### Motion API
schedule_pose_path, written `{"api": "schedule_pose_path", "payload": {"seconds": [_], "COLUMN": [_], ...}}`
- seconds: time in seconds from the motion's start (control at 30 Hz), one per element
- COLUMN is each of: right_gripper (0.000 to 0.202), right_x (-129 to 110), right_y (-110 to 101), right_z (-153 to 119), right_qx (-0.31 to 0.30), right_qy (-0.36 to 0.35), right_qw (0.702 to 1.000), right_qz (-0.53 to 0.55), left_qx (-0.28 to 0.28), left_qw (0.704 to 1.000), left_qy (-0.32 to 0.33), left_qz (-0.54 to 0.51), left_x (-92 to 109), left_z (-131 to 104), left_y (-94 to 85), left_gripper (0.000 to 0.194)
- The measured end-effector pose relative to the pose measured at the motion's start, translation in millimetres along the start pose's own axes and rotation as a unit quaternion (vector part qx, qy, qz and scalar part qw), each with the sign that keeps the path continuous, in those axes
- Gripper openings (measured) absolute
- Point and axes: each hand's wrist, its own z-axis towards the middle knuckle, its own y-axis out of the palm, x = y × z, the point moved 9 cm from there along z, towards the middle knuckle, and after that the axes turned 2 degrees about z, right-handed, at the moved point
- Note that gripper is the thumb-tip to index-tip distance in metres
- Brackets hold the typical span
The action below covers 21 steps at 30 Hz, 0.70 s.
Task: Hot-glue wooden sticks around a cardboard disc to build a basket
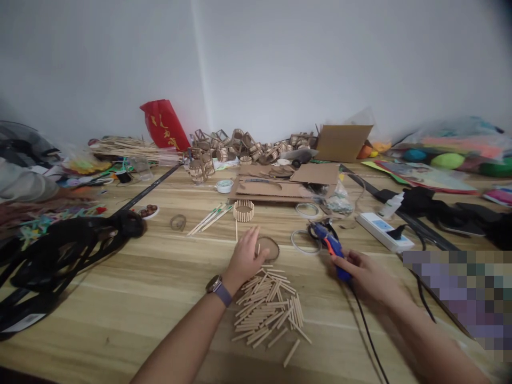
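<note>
My right hand [360,272] grips a blue hot glue gun [328,242] with an orange trigger, its nozzle pointing away and its cord trailing toward me. My left hand [246,258], with a watch on the wrist, rests at the left edge of a round cardboard piece [269,248]. Its fingers are stretched out and the thumb stands apart; a short stick shows between them, and I cannot tell whether it is touched. Nearer me lies a pile of short wooden sticks [268,309]. Beyond the hand stands a ring of upright sticks [244,210].
Cardboard sheets [264,188] lie behind the stick ring. A white tape roll [306,241] sits beside the glue gun. To the right is a power strip [384,232]; black straps [80,245] lie left. Another person's sleeve [24,181] shows far left. Finished stick baskets [240,146] crowd the back.
</note>
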Motion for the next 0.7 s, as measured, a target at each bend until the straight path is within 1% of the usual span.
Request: {"api": "schedule_pose_path", "payload": {"seconds": [0.07, 0.13, 0.17, 0.23, 0.3, 0.37, 0.4, 0.53, 0.6, 0.7], "right_gripper": [0.029, 0.033, 0.034, 0.034, 0.034, 0.036, 0.037, 0.041, 0.043, 0.040], "right_x": [1.4, 5.0, 5.6, 5.7, 6.6, 9.2, 10.7, 12.2, 8.7, -0.6], "right_y": [7.1, 19.0, 26.6, 43.8, 60.3, 70.2, 72.3, 72.6, 74.9, 81.2], "right_z": [-6.8, -13.4, -15.9, -19.7, -23.2, -25.1, -24.9, -19.1, -15.5, -9.6], "right_qx": [0.009, 0.002, -0.016, -0.074, -0.141, -0.180, -0.185, -0.161, -0.154, -0.155], "right_qy": [0.034, 0.074, 0.086, 0.104, 0.120, 0.127, 0.124, 0.082, 0.060, 0.025], "right_qw": [0.991, 0.971, 0.960, 0.942, 0.929, 0.927, 0.932, 0.971, 0.981, 0.987], "right_qz": [0.133, 0.229, 0.264, 0.310, 0.321, 0.304, 0.285, 0.154, 0.098, 0.040], "left_qx": [-0.051, -0.081, -0.090, -0.102, -0.109, -0.110, -0.108, -0.082, -0.063, -0.039], "left_qw": [0.999, 0.997, 0.996, 0.994, 0.993, 0.992, 0.992, 0.994, 0.995, 0.996], "left_qy": [0.007, 0.009, 0.009, 0.004, -0.004, -0.014, -0.020, -0.035, -0.037, -0.048], "left_qz": [0.003, 0.017, 0.025, 0.039, 0.050, 0.059, 0.063, 0.070, 0.068, 0.065], "left_x": [1.2, 2.8, 3.6, 4.4, 4.4, 3.1, 1.6, -5.6, -8.5, -12.9], "left_z": [-2.0, -3.4, -3.6, -3.0, -1.6, 0.1, 0.9, 2.7, 3.0, 2.9], "left_y": [8.6, 12.3, 12.9, 13.0, 13.0, 13.0, 13.1, 13.3, 12.2, 9.7], "left_gripper": [0.074, 0.081, 0.082, 0.082, 0.081, 0.080, 0.080, 0.077, 0.074, 0.071]}}
